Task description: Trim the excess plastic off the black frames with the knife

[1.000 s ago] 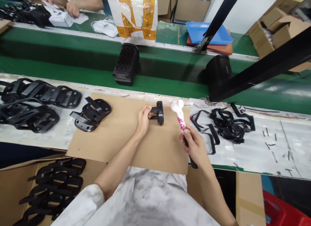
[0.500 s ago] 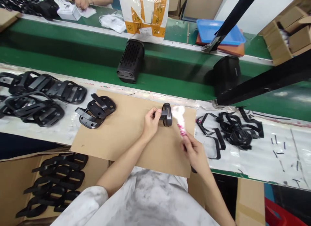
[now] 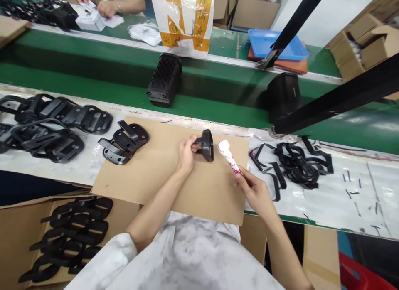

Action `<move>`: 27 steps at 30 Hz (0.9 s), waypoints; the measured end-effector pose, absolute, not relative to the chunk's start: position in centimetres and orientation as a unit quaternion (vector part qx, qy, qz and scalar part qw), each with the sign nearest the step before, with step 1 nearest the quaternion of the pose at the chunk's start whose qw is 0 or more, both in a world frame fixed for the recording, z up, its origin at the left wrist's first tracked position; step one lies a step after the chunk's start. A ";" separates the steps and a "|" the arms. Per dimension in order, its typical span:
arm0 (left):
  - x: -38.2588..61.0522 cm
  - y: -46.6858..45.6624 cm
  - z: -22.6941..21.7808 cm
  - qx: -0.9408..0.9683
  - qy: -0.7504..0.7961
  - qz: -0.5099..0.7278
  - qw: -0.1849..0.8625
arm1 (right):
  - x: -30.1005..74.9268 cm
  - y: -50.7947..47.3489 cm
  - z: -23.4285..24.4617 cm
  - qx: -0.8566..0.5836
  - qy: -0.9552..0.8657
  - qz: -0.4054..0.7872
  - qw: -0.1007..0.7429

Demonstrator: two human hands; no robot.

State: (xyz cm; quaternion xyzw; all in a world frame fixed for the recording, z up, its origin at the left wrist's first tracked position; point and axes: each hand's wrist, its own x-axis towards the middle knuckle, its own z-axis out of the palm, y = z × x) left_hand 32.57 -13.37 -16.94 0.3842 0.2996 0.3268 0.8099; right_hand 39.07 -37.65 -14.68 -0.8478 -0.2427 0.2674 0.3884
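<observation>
Fingers of the left hand (image 3: pixel 187 153) pinched a black bracket (image 3: pixel 208 146) over the cardboard sheet (image 3: pixel 149 178), near its far edge; those of the right hand (image 3: pixel 254 190) curled around a white-headed hammer (image 3: pixel 230 158). The step appeared to be aligning both; the next move called for steady support. Straps (image 3: pixel 299 169) lay beyond the sheet's right edge; a green belt (image 3: pixel 212 101) ran behind.

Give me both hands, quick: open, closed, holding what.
Left hand: closed, holding a black bracket over the cardboard sheet.
Right hand: closed, holding a white-wrapped tool.
</observation>
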 end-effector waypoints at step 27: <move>24.1 -20.2 -14.6 0.654 0.127 0.319 0.675 | 37.3 -31.9 -11.2 -0.661 -0.296 0.208 0.658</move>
